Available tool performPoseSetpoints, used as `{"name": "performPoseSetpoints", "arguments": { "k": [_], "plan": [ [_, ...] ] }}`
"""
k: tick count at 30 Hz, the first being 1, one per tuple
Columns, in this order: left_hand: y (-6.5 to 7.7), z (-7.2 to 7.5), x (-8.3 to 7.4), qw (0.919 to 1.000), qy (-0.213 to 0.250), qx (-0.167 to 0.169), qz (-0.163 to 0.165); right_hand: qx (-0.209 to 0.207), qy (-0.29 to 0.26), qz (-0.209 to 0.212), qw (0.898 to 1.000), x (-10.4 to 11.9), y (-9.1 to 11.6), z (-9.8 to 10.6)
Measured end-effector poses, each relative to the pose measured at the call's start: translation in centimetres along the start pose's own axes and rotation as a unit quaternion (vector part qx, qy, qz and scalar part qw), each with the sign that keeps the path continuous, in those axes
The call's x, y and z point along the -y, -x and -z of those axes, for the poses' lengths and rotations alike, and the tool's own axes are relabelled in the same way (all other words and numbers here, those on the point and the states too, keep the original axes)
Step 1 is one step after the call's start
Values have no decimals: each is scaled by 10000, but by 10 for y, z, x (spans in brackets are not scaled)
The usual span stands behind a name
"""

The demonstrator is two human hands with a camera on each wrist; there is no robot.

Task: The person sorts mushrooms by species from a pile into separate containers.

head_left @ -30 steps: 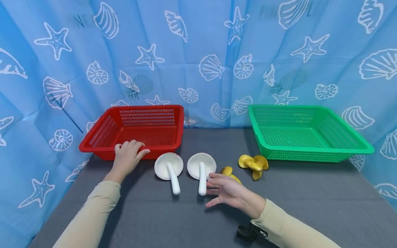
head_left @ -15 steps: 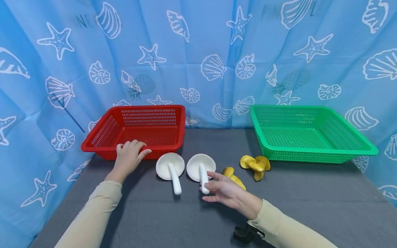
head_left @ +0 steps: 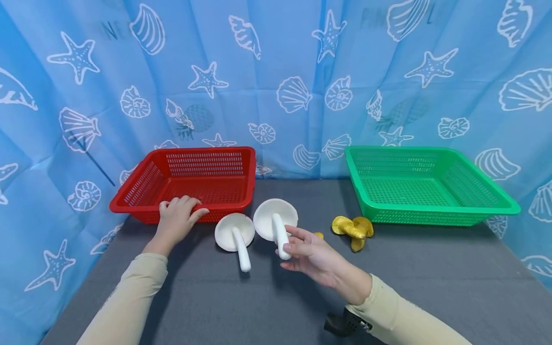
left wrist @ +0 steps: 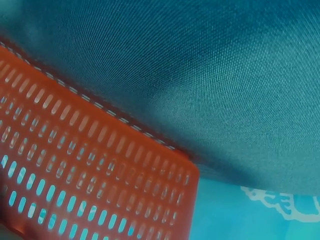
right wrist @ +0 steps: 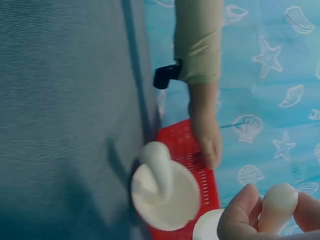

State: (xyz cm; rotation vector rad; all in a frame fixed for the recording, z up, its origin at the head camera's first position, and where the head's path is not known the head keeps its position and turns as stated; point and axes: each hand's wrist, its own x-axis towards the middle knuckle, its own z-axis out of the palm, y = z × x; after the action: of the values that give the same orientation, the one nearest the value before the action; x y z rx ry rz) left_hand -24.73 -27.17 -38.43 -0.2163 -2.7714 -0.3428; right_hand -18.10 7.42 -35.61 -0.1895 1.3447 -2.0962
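Makeshift curtained set-up, room unclear

A blue curtain (head_left: pixel 276 62) printed with white shells and starfish hangs behind a grey, fabric-covered worktop (head_left: pixel 224 306). The curtain fills the background, so home, lab or workshop cannot be told.

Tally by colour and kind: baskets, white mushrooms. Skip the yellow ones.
Red basket: 1
Green basket: 1
White mushrooms: 2, one held in the right hand, the other on the table
Total: 4
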Motion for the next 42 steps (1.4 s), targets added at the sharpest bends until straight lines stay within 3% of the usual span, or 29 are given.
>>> {"name": "performPoseSetpoints", "arguments": {
  "k": [9, 22, 42],
  "plan": [
    [0, 0, 1, 10000, 15, 83, 18, 92, -240, 242, 9994, 23, -9, -16],
    [3, 1, 3, 10000, -8, 48, 44, 26, -540, 430, 9976, 49, -39, -38],
    [-2, 2, 2, 9998, 3, 131, 149, -191, -13, 131, 9997, 59, -111, -35]
  ]
}}
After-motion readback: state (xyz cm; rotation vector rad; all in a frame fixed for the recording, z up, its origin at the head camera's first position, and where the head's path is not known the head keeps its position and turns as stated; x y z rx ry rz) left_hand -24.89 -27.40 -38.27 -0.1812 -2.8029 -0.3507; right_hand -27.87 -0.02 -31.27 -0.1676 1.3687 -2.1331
